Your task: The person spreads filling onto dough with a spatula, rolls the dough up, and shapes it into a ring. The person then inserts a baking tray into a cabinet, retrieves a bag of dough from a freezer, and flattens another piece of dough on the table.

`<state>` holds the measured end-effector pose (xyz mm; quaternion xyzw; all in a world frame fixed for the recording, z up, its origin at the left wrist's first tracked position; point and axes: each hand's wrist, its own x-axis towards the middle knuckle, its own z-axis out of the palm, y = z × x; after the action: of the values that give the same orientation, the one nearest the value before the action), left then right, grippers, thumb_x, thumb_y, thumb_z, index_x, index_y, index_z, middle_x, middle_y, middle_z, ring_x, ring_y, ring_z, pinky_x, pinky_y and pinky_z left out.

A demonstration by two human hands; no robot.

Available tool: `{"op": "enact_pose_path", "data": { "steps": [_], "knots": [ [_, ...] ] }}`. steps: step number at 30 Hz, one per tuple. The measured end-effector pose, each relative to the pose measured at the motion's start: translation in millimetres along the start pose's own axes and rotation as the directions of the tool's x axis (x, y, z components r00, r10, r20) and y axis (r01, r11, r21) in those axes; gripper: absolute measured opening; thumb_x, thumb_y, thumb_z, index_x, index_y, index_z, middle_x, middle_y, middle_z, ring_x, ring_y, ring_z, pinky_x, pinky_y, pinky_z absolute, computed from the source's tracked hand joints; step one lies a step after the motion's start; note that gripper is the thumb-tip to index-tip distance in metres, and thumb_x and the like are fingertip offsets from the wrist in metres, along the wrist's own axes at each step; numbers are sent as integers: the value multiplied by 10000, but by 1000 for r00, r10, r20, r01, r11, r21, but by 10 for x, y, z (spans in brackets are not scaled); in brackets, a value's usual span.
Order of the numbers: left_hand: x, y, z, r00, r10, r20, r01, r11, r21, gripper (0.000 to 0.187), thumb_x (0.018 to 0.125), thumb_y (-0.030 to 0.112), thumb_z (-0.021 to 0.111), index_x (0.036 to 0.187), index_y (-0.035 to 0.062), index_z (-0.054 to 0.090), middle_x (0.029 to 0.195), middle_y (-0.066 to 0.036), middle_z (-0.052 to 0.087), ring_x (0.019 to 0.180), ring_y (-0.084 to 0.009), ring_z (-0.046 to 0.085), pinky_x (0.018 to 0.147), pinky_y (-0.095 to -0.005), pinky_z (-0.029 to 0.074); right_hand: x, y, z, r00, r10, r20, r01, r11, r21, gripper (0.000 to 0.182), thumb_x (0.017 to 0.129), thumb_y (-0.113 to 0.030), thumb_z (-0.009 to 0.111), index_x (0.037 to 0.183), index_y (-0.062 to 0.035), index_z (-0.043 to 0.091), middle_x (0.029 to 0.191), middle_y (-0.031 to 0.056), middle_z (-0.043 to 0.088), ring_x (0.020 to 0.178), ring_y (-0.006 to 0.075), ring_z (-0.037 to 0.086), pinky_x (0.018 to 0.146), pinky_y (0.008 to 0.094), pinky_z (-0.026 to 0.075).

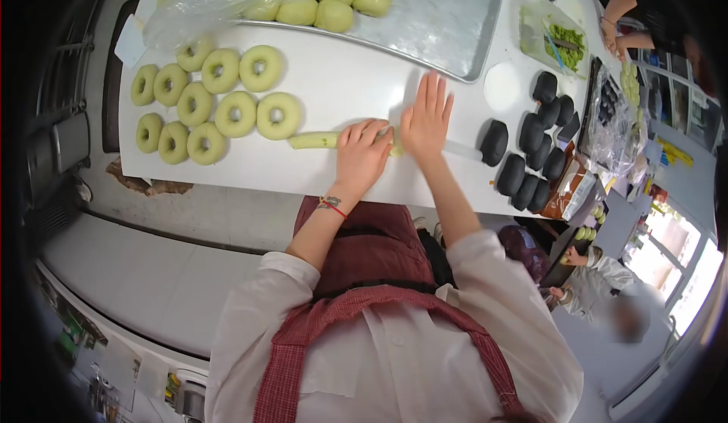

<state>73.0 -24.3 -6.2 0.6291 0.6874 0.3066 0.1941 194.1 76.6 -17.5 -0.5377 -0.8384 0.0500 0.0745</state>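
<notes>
A pale green dough strip [312, 140] lies across the white table in front of me. My left hand [363, 151] is over its right part, fingers bent around and onto it, so that stretch is mostly hidden. Just right of it, my right hand [426, 120] rests with its fingers stretched out flat, its heel beside the strip's right end. Whether the right palm touches dough cannot be made out. To the left are several green dough rings [277, 115] in two rough rows.
Green dough balls [332, 15] sit on a metal tray [440, 25], partly under plastic film [220, 6]. At right are several black dough pieces [494, 142], a tub of chopped green filling [563, 44] and a white round patch [501, 87]. Other people's hands [611, 32] work beyond.
</notes>
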Motion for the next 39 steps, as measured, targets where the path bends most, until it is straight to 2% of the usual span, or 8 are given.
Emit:
{"op": "enact_pose_path", "data": {
  "steps": [13, 17, 20, 26, 28, 33, 36, 39],
  "knots": [
    [167, 84, 169, 881, 462, 99, -467, 883, 39, 331, 790, 80, 577, 1113, 26, 625, 1169, -58, 606, 1133, -211, 555, 1031, -384, 414, -1223, 393, -274, 981, -187, 49, 164, 939, 304, 402, 876, -65, 526, 1274, -13, 546, 1246, 162, 556, 1132, 314, 545, 963, 427, 434],
    [97, 104, 83, 897, 431, 97, -441, 859, 261, 377, 800, 94, 555, 1167, 23, 610, 1261, -71, 589, 1218, -193, 519, 1088, -400, 364, -720, 618, -368, 944, 321, -72, -273, 889, 368, 389, 849, -8, 602, 1236, 9, 558, 1165, 206, 536, 1099, 361, 503, 950, 422, 414],
    [45, 176, 83, 918, 384, 99, -394, 854, 339, 401, 819, 108, 533, 1204, 18, 594, 1309, -82, 568, 1247, -192, 501, 1104, -422, 339, -430, 317, -457, 922, 294, -251, -236, 943, 235, 418, 845, -23, 614, 1257, 0, 547, 1181, 212, 526, 1108, 358, 501, 953, 428, 410],
    [-93, 124, 295, 916, 346, 203, -397, 849, 347, 552, 882, 193, 447, 1407, 21, 419, 1488, -73, 404, 1378, -206, 373, 1131, -441, 271, -19, -1220, -308, 897, -410, 167, 247, 776, 580, 374, 746, 25, 594, 1116, 17, 537, 1090, 240, 593, 1040, 382, 571, 860, 460, 452],
    [-116, 189, 406, 928, 307, 209, -356, 898, 260, 542, 886, 179, 436, 1405, 26, 424, 1490, -73, 403, 1373, -206, 380, 1130, -442, 272, 143, -1212, -217, 882, -325, 342, 64, 800, 596, 416, 711, 73, 555, 1122, 37, 505, 1011, 254, 580, 934, 402, 585, 810, 452, 471],
    [35, 219, 210, 913, 357, 195, -403, 859, 314, 465, 832, 107, 518, 1283, 0, 539, 1324, -109, 553, 1239, -239, 507, 1094, -378, 345, 313, 111, -530, 871, 419, 256, -372, 226, 900, 351, 811, -5, 622, 1145, -51, 521, 910, 61, 569, 737, 123, 565, 620, 281, 501],
    [81, 150, 104, 882, 459, 107, -467, 826, 316, 305, 825, 104, 538, 1100, 15, 632, 1183, -95, 620, 1169, -223, 547, 1045, -362, 397, -292, 355, -546, 778, 329, 535, -604, 160, 781, 174, 829, -118, 703, 963, -37, 627, 843, 29, 629, 780, 118, 605, 672, 270, 506],
    [102, 60, -29, 873, 435, 222, -471, 869, 152, 229, 805, 116, 567, 995, 33, 666, 1144, -70, 625, 1098, -222, 570, 1004, -353, 419, -565, 108, -445, 974, 205, 94, -220, 779, 588, 249, 789, -118, 725, 998, -15, 637, 909, 115, 639, 843, 266, 604, 749, 343, 501]
  ]
}}
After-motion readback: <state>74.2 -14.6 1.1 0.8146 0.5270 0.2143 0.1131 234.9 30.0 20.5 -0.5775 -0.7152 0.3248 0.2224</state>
